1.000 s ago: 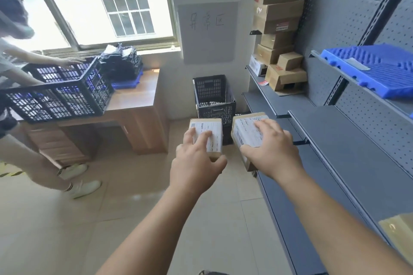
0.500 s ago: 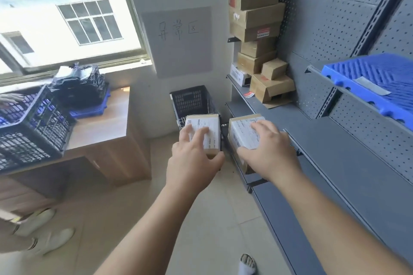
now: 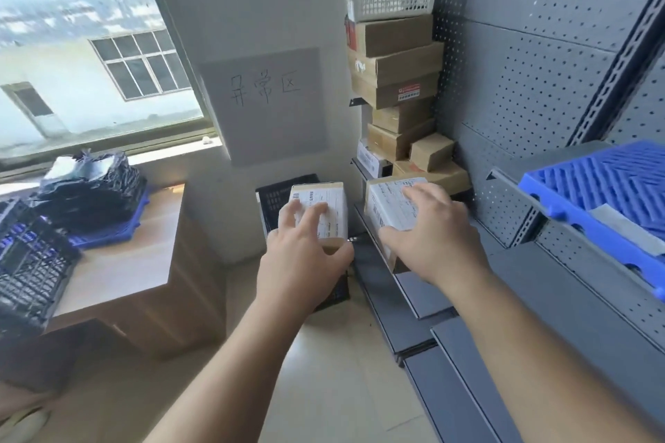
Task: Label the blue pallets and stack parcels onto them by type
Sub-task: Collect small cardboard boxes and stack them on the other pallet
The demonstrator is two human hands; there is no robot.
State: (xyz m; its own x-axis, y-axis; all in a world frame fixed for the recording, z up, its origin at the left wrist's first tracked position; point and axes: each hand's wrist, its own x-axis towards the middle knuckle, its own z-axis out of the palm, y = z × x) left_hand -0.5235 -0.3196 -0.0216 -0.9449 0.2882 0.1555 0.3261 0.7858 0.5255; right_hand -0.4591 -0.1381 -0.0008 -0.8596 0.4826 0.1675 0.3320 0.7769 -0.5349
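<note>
Head cam: L hand (image 3: 302,262) grips L parcel (image 3: 333,200), R hand (image 3: 431,244) grips R parcel (image 3: 385,207).

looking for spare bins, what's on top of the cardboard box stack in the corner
A white mesh basket sits on the top box; its inside is hidden from this angle.

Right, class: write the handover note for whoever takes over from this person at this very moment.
Left hand grips the left parcel; right hand grips the right parcel.
Both are held up before the grey shelves.
Blue pallet lies on the upper one at right, a grey strip on it, no parcel showing.
Left: stack both parcels by type.
</note>
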